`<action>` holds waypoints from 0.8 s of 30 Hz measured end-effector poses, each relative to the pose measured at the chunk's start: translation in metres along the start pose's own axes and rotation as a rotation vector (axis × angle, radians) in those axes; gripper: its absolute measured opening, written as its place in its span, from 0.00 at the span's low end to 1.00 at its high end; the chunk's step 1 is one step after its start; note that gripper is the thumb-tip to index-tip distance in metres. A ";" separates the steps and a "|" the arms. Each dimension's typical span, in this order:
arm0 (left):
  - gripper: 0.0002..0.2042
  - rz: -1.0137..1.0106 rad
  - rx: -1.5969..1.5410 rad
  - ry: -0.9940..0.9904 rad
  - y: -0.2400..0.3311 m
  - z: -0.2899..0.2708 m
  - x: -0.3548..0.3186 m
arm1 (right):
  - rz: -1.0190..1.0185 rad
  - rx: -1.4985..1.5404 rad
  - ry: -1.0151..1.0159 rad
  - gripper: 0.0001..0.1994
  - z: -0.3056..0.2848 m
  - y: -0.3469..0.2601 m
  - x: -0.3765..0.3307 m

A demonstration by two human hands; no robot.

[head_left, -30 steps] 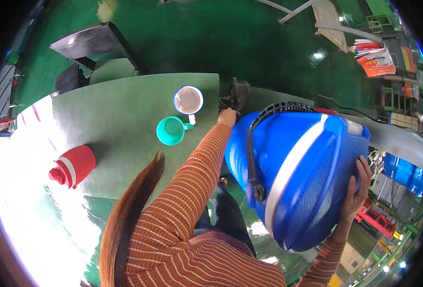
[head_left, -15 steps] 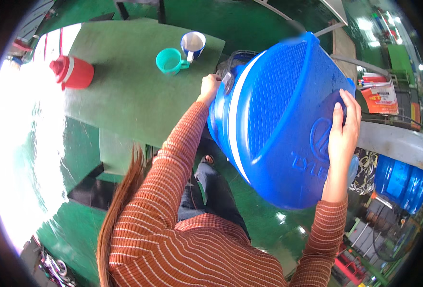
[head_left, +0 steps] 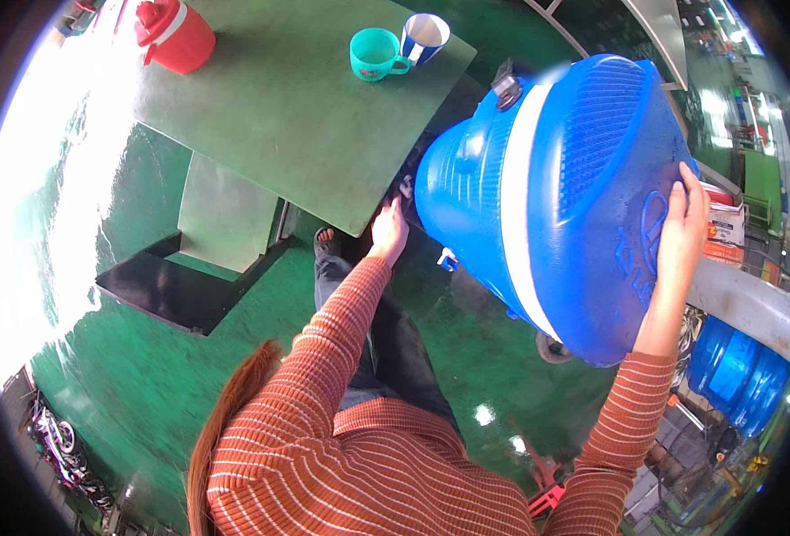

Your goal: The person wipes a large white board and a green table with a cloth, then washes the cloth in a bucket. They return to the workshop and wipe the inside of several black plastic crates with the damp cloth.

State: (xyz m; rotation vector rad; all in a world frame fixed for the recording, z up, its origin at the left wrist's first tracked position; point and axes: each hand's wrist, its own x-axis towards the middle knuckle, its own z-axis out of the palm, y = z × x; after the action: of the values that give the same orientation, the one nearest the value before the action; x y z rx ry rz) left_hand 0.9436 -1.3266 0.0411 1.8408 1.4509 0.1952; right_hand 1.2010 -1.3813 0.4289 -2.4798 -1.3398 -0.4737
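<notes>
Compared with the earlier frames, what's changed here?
The blue cooler has been turned: its black handle's arch is hidden and its embossed end shows. The left hand has come closer, to the table's near right corner; whether it grips anything is unclear. The right hand stays against the cooler. Red jug, teal mug and blue-and-white mug stayed on the table.

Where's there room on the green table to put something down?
The big bare patch is the middle of the green table, between the red jug and the teal mug, down to the near edge. It's crowded at the far right, where both mugs, teal and blue-rimmed, stand close, and beyond the right edge, by the left hand and blue cooler.
</notes>
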 end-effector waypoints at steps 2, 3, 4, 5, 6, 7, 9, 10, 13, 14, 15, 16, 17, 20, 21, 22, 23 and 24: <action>0.15 -0.075 -0.255 -0.063 0.005 -0.001 0.020 | -0.009 0.011 -0.005 0.14 0.003 0.007 -0.001; 0.16 -0.059 -0.161 -0.110 -0.005 0.010 0.030 | -0.014 0.018 -0.009 0.14 0.004 0.011 -0.001; 0.17 -0.030 -0.029 -0.082 -0.004 0.016 0.035 | 0.016 0.067 -0.039 0.14 0.003 0.014 0.002; 0.18 -0.001 0.103 -0.053 -0.004 0.022 0.035 | 0.033 0.057 -0.046 0.15 0.004 0.014 0.001; 0.17 0.020 0.117 -0.043 -0.009 0.027 0.030 | 0.050 0.048 -0.052 0.15 0.005 0.014 -0.001; 0.16 0.044 0.130 -0.029 -0.012 0.035 0.026 | 0.066 0.038 -0.053 0.15 0.004 0.015 0.000; 0.13 0.066 0.234 0.140 -0.031 0.059 0.011 | 0.062 0.041 -0.069 0.15 0.006 0.010 0.002; 0.13 0.080 0.224 0.055 -0.021 0.054 0.002 | 0.069 0.028 -0.064 0.15 0.003 0.012 0.001; 0.12 0.136 0.189 -0.007 -0.021 0.048 -0.023 | 0.097 0.033 -0.079 0.16 0.002 0.007 0.003; 0.12 0.162 0.172 0.000 -0.027 0.055 -0.032 | 0.110 0.035 -0.088 0.16 0.001 0.005 0.004; 0.10 0.231 0.105 0.147 -0.042 0.077 -0.045 | 0.098 0.034 -0.094 0.16 0.003 0.004 0.006; 0.10 0.286 0.114 0.001 -0.039 0.075 -0.056 | 0.098 0.015 -0.093 0.16 0.002 0.010 0.006; 0.10 0.329 0.124 -0.142 -0.037 0.070 -0.069 | 0.091 0.004 -0.099 0.16 0.003 0.014 0.006; 0.12 0.346 0.080 -0.297 -0.023 0.086 -0.094 | 0.052 -0.033 -0.081 0.16 0.003 0.022 0.007; 0.15 0.318 -0.006 -0.284 -0.015 0.092 -0.096 | 0.050 -0.019 -0.082 0.16 0.004 0.023 0.007; 0.17 0.361 -0.011 -0.217 -0.007 0.105 -0.097 | 0.050 -0.012 -0.082 0.16 0.002 0.025 0.007; 0.18 0.393 -0.011 -0.146 -0.004 0.116 -0.098 | 0.047 0.004 -0.089 0.16 0.004 0.025 0.008; 0.21 0.357 0.078 -0.266 -0.008 0.130 -0.096 | 0.011 0.045 -0.101 0.16 0.006 0.026 0.011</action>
State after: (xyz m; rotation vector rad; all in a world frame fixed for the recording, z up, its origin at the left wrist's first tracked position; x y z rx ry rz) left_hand 0.9764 -1.4716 -0.0232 2.0913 0.9554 0.0639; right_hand 1.2301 -1.3844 0.4256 -2.5027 -1.3581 -0.3154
